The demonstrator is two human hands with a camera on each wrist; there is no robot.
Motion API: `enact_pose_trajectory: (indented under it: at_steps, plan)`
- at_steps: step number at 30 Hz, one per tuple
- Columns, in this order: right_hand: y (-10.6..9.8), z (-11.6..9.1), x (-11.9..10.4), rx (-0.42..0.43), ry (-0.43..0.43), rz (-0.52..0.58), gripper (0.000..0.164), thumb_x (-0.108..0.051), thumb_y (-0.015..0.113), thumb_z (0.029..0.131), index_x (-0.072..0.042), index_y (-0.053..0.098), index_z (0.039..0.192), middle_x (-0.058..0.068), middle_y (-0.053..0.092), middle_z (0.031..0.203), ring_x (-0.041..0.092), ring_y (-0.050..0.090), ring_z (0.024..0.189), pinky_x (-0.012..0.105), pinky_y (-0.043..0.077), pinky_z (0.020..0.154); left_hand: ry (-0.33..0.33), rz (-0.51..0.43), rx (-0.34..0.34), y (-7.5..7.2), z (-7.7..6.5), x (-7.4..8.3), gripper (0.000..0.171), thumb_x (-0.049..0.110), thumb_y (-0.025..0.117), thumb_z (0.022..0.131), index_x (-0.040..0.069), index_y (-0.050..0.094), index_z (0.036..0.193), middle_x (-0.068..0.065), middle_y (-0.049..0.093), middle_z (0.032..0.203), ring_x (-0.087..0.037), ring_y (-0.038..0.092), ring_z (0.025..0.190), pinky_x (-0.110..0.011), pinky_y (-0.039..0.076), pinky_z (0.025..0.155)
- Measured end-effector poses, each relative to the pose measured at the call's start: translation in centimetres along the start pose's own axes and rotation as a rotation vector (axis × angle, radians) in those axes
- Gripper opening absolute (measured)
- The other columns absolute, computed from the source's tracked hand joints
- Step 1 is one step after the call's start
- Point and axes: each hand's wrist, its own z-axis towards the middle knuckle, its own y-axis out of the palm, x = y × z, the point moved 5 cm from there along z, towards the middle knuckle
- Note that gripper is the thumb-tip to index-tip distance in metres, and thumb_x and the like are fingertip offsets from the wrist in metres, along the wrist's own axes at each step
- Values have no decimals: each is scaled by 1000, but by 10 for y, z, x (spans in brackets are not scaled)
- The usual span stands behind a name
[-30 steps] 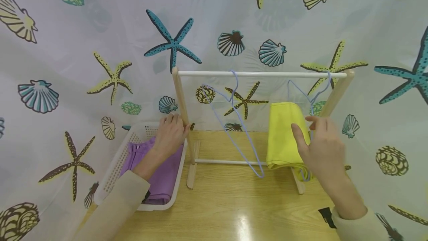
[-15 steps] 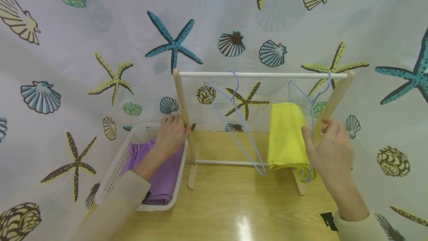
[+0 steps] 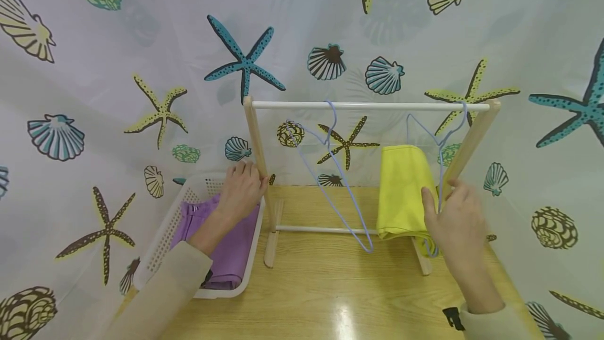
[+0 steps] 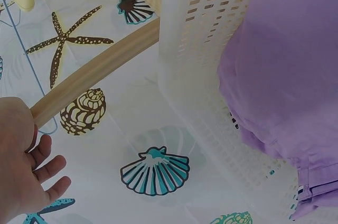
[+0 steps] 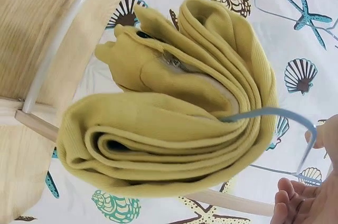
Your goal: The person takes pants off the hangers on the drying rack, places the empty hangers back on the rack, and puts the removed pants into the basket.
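Folded yellow trousers [image 3: 405, 188] hang over the lower bar of a light-blue wire hanger [image 3: 441, 167] near the rack's right end. Beside them, my right hand [image 3: 457, 219] hovers with thumb and fingers apart. In the right wrist view the thumb is close to the hanger's bend; whether it touches cannot be told. My left hand [image 3: 241, 188] holds the rack's left wooden post [image 3: 256, 138] between thumb and fingers. In the left wrist view that post [image 4: 95, 71] runs into the hand [image 4: 21, 160]. A second wire hanger [image 3: 349, 188] hangs bare mid-rail.
On the left stands a white perforated basket [image 3: 158, 240] with folded purple trousers [image 3: 231, 251] inside. The rack's white rail [image 3: 377, 105] spans two wooden posts. It stands on a wooden table [image 3: 302, 287], before a curtain [image 3: 302, 30] printed with shells and starfish.
My right hand has shifted right, away from the yellow trousers, then back a little left and down. The bare hanger swings slightly. My left hand stays on the post.
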Motion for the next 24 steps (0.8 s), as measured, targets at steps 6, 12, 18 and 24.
enact_pose_trajectory:
  at_steps: [6,12,18,24]
  plan:
    - [5,-5,-1,10,-19,1,56,-31,65,104,19,54,126,37,66,103,51,64,81,54,51,57,5,-7,27,0,0,0,35,33,71,101,0,61,94,-17,70,94,-36,65,97,-48,56,85]
    - [7,-4,1,19,6,21,49,-29,54,110,17,55,127,38,67,110,53,64,84,55,51,57,7,5,12,0,0,0,35,33,67,103,-1,63,95,-17,71,96,-36,66,98,-48,56,85]
    - [8,-3,3,8,22,11,44,-26,49,112,15,56,126,38,67,115,56,65,94,59,54,64,5,5,-7,0,0,1,35,33,64,105,0,62,94,-17,70,95,-36,66,98,-47,56,84]
    - [12,-2,1,8,-9,-9,39,-19,49,112,17,58,121,38,68,110,55,65,93,60,55,66,5,1,-11,0,0,0,35,33,63,105,0,62,94,-17,69,95,-36,65,97,-47,56,84]
